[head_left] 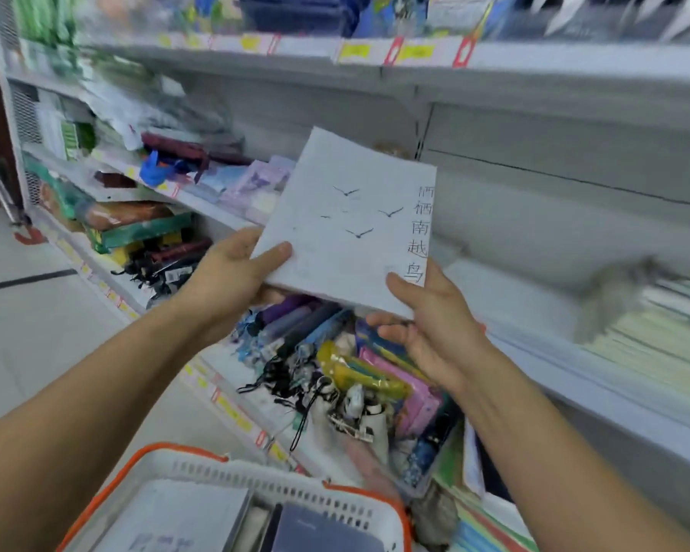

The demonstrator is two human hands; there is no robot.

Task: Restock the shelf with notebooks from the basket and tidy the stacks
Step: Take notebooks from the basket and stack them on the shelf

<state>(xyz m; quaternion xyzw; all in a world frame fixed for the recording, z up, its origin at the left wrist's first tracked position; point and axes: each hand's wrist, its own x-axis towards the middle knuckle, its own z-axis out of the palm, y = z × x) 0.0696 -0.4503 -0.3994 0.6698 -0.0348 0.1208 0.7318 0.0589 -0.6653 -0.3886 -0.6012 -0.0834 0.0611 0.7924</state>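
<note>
Nearest the camera, the white plastic basket with orange rim and handles (232, 478) sits low in front of the person and is not empty: at least a pale notebook (176, 519) and a dark-covered notebook (319, 529) lie in it, so restocking looks to be partway through, with more trips to come.

Above the basket both forearms reach forward and up. The left hand (232, 272) grips the near left corner of a pale grey notebook printed with flying birds and a column of red characters (347, 229), thumb on the cover and fingers (271, 294) curled underneath. The right hand (427, 324) holds the near right corner the same way, thumb on top, fingers below. The notebook is held in the air, tilted with its far edge raised, above a shelf of folded umbrellas (295, 324).

Further right, on the white metal shelf (534, 324), a blurred row of stacked pale notebooks (654, 332) lies, likely the destination. This notebook is not yet placed, and I cannot tell whether those stacks need tidying.
</note>
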